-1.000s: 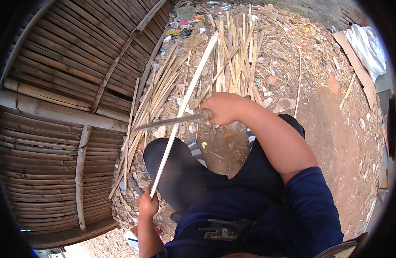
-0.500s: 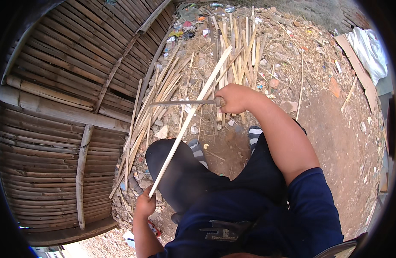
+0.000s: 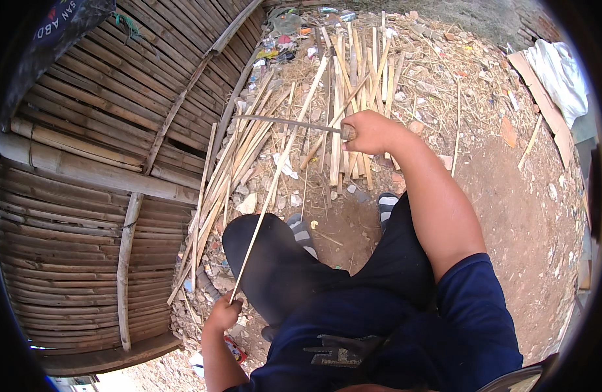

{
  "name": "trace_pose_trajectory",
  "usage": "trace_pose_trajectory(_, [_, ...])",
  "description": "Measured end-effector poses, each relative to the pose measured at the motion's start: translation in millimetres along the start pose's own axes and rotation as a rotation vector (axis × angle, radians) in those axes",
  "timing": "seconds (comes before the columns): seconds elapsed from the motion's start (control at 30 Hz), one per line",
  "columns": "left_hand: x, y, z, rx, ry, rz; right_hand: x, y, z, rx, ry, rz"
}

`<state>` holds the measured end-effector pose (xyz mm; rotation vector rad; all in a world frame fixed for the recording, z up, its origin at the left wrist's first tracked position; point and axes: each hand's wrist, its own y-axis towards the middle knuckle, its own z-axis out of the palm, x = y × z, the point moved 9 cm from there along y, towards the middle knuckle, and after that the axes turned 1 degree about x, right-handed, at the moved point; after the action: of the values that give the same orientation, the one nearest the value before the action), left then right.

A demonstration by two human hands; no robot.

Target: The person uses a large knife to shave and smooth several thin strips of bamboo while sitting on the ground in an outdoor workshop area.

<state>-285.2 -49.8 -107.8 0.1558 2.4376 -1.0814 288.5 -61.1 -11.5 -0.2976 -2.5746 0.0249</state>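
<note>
The knife [image 3: 288, 122] has moved up the strip [image 3: 285, 159] — left grip [image 3: 222, 313] holding strip, right grip [image 3: 373, 132] its handle [image 3: 348, 132] — open dirt [image 3: 510, 228] rightward.

Blade handle [image 3: 348, 132] mostly hidden by right fingers [image 3: 357, 122], dark banner [image 3: 63, 40] cut off, distant litter [image 3: 285, 40] too small to tell

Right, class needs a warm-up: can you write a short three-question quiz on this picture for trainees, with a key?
1. Fill in near or far: the left hand grips the strip by its ____ end.
2. The right hand grips:
a) a hammer
b) a knife
c) a rope
3. True or false: in the picture, the bamboo wall is left of the cardboard.

Key: 1: near; 2: b; 3: true.
</note>
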Motion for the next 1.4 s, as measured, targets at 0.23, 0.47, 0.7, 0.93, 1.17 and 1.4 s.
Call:
trace_pose_trajectory(0.23, [0.7,-0.5,-4.4,-0.058,0.080,0.037,84.7,-30.0,55.7,0.283,-0.103,-0.281])
trace_pose_trajectory(0.47, [-4.5,-3.2,-7.3,-0.071,0.049,-0.025,-41.1,-4.2,-22.2,-0.009,0.024,0.227])
trace_pose_trajectory(0.7, [9.7,5.4,-1.2,-0.012,0.062,-0.024,41.9,-27.4,21.9,0.214,-0.092,-0.060])
trace_pose_trajectory(0.93, [9.3,3.1,-9.7,-0.138,0.186,0.033,31.9,-16.0,27.1,0.297,-0.040,-0.075])
trace_pose_trajectory(1.17, [-19.3,-13.1,-14.0,-0.129,0.151,0.018,5.3,-6.2,15.4,0.085,-0.077,0.037])
trace_pose_trajectory(1.4, [-26.2,-12.5,-11.6,-0.158,0.198,0.041,76.9,-31.8,43.4,0.297,-0.172,-0.195])
